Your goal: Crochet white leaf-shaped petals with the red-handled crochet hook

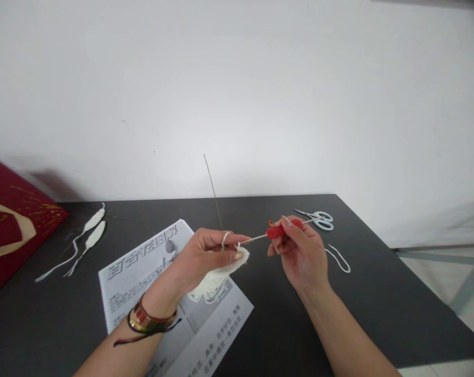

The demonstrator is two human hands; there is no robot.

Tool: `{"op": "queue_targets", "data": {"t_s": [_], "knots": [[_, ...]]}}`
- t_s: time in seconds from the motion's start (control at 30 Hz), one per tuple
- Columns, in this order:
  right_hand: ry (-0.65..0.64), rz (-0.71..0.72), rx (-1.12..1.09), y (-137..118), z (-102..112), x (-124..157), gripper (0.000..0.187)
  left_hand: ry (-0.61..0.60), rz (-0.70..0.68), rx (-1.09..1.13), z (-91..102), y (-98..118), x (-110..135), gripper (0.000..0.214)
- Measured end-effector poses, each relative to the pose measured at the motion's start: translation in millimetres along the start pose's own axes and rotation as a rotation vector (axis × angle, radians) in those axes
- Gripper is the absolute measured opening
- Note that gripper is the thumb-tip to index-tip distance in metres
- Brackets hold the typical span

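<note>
My left hand (215, 251) pinches a small white crocheted piece (241, 256) between thumb and fingers, with white yarn looped round a finger. A thin wire (212, 186) rises from beside these fingers. In my right hand (300, 251) is a crochet hook (286, 228) with a red grip, its shaft pointing left and its tip at the white piece. Whether the tip is inside a stitch is too small to tell. Below my left hand hangs or lies a bundle of white yarn (209, 287). An orange stitch marker (271, 223) shows beside the red grip.
Printed sheets (143, 267) lie on the dark table (276, 324) under my left arm. Scissors (322, 220) and a yarn scrap (341, 257) are at right. Two white crocheted petals (96, 234) with tails lie left, near a red bag (13, 225). A wall stands behind.
</note>
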State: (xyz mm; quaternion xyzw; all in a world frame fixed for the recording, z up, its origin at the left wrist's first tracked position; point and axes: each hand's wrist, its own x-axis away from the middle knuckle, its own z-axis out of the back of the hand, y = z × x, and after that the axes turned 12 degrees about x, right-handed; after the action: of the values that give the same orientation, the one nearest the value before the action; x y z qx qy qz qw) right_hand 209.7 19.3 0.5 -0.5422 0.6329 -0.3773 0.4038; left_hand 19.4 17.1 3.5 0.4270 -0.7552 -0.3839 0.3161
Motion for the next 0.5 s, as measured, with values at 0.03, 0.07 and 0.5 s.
{"op": "queue_targets", "data": {"t_s": [0.03, 0.07, 0.5], "knots": [[-0.001, 0.006, 0.001, 0.1, -0.1, 0.4, 0.016, 0.001, -0.003, 0.007, 0.0, -0.1, -0.2, 0.025], [-0.001, 0.007, 0.002, 0.3, -0.3, 0.7, 0.016, -0.002, -0.004, 0.013, 0.0, -0.1, -0.4, 0.024], [0.01, 0.005, 0.005, -0.8, 1.1, 1.2, 0.017, -0.038, -0.045, -0.023, 3.3, -0.9, -0.1, 0.024]]}}
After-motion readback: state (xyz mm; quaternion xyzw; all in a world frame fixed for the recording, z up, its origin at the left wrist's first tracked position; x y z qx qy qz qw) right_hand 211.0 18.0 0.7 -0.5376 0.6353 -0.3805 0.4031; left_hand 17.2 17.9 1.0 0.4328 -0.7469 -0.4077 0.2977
